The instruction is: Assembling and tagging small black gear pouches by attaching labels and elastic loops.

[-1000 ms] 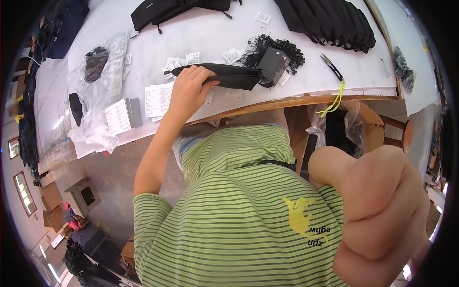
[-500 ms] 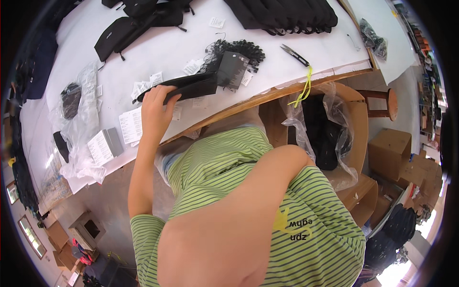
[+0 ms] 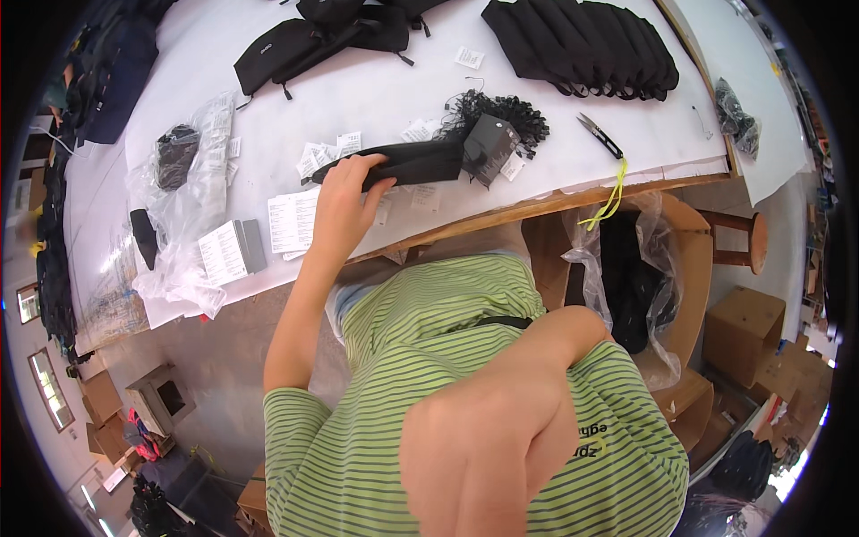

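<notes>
My left hand (image 3: 351, 201) is closed on the near-left end of a black fabric pouch (image 3: 425, 166) that lies along the table's front edge. Its fingers are over the top and the thumb is on the near side. A dark grey card tag (image 3: 490, 148) stands at the pouch's right end, against a heap of black cord loops (image 3: 510, 115). My right hand (image 3: 492, 438) is raised close to the camera at the bottom of the picture. Its fingertips run off the lower edge, so what they do is hidden.
Thread snips (image 3: 599, 134) with a yellow cord lie at right. Stacked white cards (image 3: 231, 252) and clear plastic bags (image 3: 192, 179) sit at left. Black bags (image 3: 322, 49) and black pouches (image 3: 582, 45) lie farther back. Below the edge stands a plastic-lined carton (image 3: 693, 259), with a stool (image 3: 758, 243) beyond.
The view has shifted, so the table appears farther right and lower. The pouch's opening looks flatter. My right hand has moved rightward near the camera; my left keeps its hold.
</notes>
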`<state>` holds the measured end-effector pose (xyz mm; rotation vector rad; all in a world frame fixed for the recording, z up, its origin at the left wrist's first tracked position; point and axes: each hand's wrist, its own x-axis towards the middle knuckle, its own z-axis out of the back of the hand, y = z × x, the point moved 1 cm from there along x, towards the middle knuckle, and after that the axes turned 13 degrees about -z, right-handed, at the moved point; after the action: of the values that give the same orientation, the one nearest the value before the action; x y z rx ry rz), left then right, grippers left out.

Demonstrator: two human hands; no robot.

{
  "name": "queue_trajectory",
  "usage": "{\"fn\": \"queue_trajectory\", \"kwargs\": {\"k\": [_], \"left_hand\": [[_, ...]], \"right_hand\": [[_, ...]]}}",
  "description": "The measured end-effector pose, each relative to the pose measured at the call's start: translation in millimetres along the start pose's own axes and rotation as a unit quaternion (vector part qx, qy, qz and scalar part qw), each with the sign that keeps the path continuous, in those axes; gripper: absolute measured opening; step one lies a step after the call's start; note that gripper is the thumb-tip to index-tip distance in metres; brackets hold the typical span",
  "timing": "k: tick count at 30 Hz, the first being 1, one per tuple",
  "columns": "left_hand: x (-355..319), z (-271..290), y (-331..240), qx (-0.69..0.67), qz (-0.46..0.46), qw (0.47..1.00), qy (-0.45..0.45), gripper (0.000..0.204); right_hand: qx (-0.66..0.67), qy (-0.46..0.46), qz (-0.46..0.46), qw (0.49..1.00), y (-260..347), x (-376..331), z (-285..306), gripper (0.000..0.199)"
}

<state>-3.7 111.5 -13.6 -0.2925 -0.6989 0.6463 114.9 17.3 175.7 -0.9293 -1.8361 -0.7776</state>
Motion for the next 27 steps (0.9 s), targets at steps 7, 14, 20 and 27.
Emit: {"fn": "queue_trajectory", "kwargs": {"k": [7,14,20,27], "left_hand": [[-1.7,0.0,6.2,0.003,0.0,1.0,0.019,0.016],[-0.5,3.4,-2.0,0.015,-0.015,1.0,-0.002,0.013],[9.7,18.4,-16.6,0.027,-0.028,0.999,-0.013,0.012],[-2.5,54.5,-35.0,0.053,-0.025,0.998,-0.015,0.016]], "right_hand": [[-0.028,-0.069,-0.117,0.99,2.5,-7.5,-12.0,0.035],[-0.063,-0.092,-0.201,0.973,-1.3,-11.3,-14.5,0.035],[-0.382,-0.196,-0.173,0.886,-13.3,-42.9,-20.4,0.024],[-0.781,-0.46,-0.295,0.301,101.8,-115.6,6.3,0.037]]}}
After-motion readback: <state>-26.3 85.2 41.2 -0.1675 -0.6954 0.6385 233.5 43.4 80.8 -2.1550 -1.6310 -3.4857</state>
